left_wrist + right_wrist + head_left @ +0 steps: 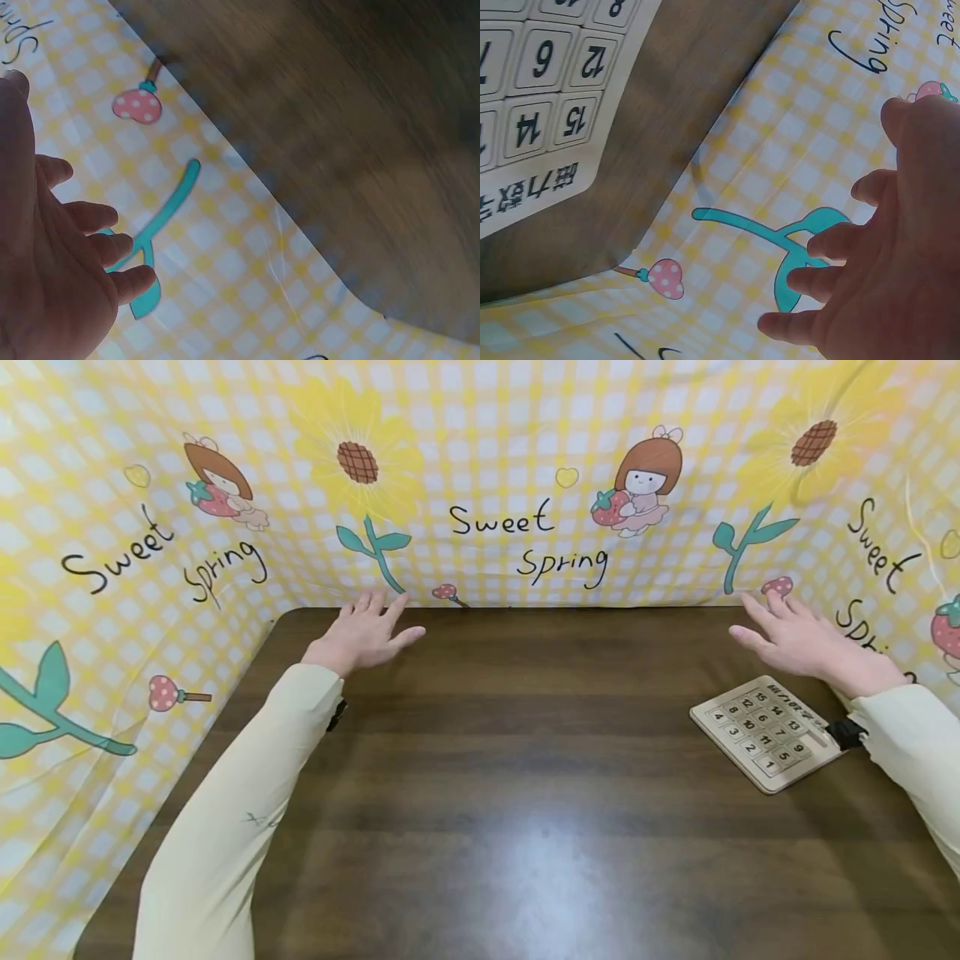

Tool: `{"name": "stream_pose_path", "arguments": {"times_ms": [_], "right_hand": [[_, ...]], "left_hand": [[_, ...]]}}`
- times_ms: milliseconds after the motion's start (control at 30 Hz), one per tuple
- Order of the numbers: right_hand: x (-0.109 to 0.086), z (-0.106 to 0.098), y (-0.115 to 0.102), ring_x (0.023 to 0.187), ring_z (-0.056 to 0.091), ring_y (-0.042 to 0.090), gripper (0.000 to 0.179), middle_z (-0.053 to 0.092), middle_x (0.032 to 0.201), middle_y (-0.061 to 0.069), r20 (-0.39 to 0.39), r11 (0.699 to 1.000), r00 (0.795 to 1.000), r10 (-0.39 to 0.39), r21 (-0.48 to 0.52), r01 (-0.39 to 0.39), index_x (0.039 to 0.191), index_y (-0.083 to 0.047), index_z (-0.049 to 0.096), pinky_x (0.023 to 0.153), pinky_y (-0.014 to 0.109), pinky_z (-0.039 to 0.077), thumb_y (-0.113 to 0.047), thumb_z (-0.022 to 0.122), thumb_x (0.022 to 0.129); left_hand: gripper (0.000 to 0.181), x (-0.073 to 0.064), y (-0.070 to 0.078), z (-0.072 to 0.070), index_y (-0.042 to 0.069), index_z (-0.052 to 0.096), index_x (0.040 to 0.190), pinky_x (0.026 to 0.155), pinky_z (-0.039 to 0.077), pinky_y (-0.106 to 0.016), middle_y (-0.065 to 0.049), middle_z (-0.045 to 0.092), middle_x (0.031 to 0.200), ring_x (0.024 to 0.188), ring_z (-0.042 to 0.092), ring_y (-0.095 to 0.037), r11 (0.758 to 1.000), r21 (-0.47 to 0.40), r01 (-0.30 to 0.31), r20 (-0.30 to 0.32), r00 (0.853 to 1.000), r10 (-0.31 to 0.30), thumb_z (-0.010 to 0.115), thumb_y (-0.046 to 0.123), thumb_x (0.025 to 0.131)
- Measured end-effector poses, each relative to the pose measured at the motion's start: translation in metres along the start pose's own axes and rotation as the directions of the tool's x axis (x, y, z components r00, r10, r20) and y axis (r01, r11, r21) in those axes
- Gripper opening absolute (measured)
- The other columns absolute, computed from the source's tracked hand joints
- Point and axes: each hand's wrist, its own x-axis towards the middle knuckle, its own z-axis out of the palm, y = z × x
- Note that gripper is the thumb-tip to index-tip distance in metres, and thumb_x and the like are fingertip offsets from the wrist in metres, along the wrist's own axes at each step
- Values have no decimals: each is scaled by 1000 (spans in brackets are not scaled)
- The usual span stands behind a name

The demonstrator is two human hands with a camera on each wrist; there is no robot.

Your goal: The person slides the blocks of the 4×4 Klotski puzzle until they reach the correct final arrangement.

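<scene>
Nearest you spread the brown table (420, 860). On it at three o'clock lay a pale, squarish board of numbered tiles (765, 735), flat and turned cornerwise. It looked light and stiff, smooth enough to slip a little, and its tiles might have shifted if pressed; the rounded outer rim seemed the safest hold. Farther out, both palms were empty, fingers spread loosely: your left hand (363, 631) at ten o'clock, your right hand (802, 639) at two, just past the board. Farthest, at twelve, hung yellow checked cloth (487, 443).
</scene>
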Motion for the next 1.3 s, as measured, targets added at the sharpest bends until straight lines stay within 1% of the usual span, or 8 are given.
{"name": "stream_pose_path", "arguments": {"times_ms": [167,233,400,567,667,867,967,1300], "right_hand": [[-11,6,7,139,0,65,75,-9,152,42,6,997,1000,-29,77,29,157,-3,1,111,75,6,-48,29,105],[-17,9,9,138,1,66,75,-10,152,42,30,995,999,-22,101,19,157,-4,-1,111,75,7,-48,29,105],[-32,17,16,135,9,67,76,-10,153,41,75,995,997,7,99,-14,157,-7,-6,108,76,11,-50,27,104],[-42,27,24,141,3,60,78,-4,154,39,80,988,997,9,150,-21,156,-1,-3,110,75,10,-49,30,105],[-47,31,27,142,6,59,78,2,154,40,82,987,997,12,160,-25,155,3,2,111,73,13,-48,33,104],[-56,40,36,132,24,63,79,23,147,45,70,993,996,56,100,-63,152,10,15,106,73,24,-48,36,103],[-60,44,42,128,28,65,76,27,143,47,55,994,996,67,81,-71,149,14,20,103,73,28,-45,38,104],[-74,58,53,124,31,67,74,30,139,49,30,988,995,96,115,-98,144,18,27,98,75,31,-42,41,103]], "left_hand": [[86,3,12,7,19,0,160,120,12,-65,-25,4,163,151,3,-45,1000,-18,-25,-15,1000,25,14,73,95],[85,5,18,10,19,0,160,120,14,-63,-24,5,164,151,5,-45,999,-20,-41,-26,999,40,13,73,95],[83,12,35,20,18,4,160,120,17,-61,-24,8,163,151,8,-43,996,-46,-78,-42,996,76,16,71,96],[81,17,50,29,21,4,160,121,18,-60,-22,9,164,152,8,-40,991,-104,-87,-43,996,83,18,70,97],[80,18,60,36,21,5,160,120,20,-61,-22,14,163,152,13,-40,987,-119,-109,-57,993,102,20,69,97],[78,21,85,46,15,13,159,120,27,-53,-23,27,159,147,28,-40,965,-168,-203,-128,975,182,27,63,100],[76,25,101,48,15,15,159,120,29,-50,-20,31,158,145,33,-38,949,-207,-238,-157,965,208,29,62,100],[70,38,152,50,14,28,155,116,38,-44,-14,41,154,140,44,-30,918,-257,-303,-146,951,274,35,58,101]]}}
